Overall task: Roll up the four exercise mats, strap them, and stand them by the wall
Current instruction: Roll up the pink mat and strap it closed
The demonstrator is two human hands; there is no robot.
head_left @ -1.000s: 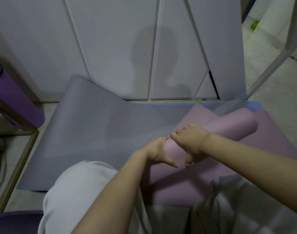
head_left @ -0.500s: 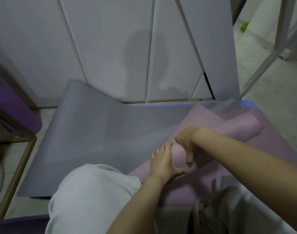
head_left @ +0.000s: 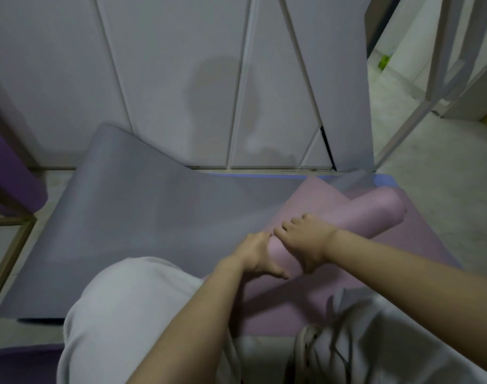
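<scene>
- White panelled doors [head_left: 167, 79] are filling the back of the view.
- A soft shadow [head_left: 217, 87] is lying across the middle panels.
- Pale floor [head_left: 430, 176] is showing at the right, catching brighter light.
- A white metal frame [head_left: 442, 65] is slanting over it.
- A gold-toned frame [head_left: 9, 245] is edging in at the left.

left hand [head_left: 257, 256]: fingers curled round near end of roll [head_left: 375, 209], thumb out toward right hand | right hand [head_left: 306, 242]: palm down on roll, fingers over far side, thumb on near side | hands: just beside each other | forearms: bare, converging from bottom edge and lower right
</scene>
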